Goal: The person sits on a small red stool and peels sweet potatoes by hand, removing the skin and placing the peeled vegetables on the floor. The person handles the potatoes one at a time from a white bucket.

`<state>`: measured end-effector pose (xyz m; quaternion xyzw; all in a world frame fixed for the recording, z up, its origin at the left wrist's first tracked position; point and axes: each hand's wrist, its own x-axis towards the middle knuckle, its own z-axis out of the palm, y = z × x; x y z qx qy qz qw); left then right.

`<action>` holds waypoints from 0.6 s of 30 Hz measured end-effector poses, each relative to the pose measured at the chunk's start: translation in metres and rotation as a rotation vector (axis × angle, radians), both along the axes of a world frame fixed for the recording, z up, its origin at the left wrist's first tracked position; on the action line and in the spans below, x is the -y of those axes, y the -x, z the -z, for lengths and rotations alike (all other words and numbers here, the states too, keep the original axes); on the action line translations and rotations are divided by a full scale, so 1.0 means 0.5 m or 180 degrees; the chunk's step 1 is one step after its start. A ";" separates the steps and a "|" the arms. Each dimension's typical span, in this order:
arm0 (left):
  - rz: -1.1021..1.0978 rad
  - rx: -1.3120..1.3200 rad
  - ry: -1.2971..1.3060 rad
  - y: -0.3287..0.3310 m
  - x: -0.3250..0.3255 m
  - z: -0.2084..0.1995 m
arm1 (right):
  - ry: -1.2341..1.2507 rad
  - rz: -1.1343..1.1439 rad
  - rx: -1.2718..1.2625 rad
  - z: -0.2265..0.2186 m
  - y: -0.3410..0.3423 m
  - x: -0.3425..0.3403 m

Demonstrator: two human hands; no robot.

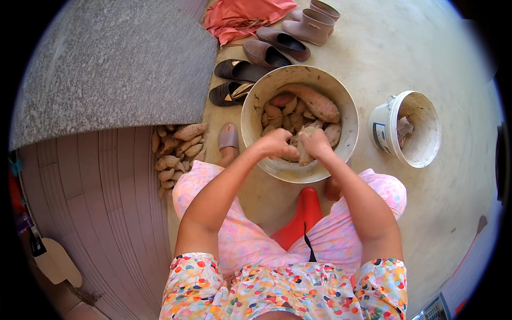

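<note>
A large round whitish tub stands on the floor in front of my knees, with several dusty sweet potatoes inside. Over its near side my left hand has its fingers curled round a soil-covered sweet potato. Close beside it, my right hand is closed on the upper part of a pale, earthy sweet potato. The two pieces meet between my hands; whether they are joined I cannot tell. My fingertips are partly hidden by the hands themselves.
A white bucket with a clump of something pale inside stands right of the tub. More sweet potatoes lie heaped at the left, beside a grey stone slab. Shoes, boots and a red bag lie beyond.
</note>
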<state>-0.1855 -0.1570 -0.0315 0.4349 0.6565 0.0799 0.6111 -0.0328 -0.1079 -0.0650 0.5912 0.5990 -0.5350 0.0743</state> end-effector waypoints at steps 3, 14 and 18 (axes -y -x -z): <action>0.0160 -0.1141 -0.0949 0.026 -0.073 0.061 | -0.0520 -0.0866 0.0764 -0.062 0.011 0.014; 0.1955 -0.2557 -0.2535 -0.054 -0.236 0.199 | -0.0957 -0.2107 0.0303 -0.125 0.010 0.028; 0.2086 -0.2511 -0.2373 -0.035 -0.251 0.198 | -0.0780 -0.2174 0.0325 -0.120 0.007 0.030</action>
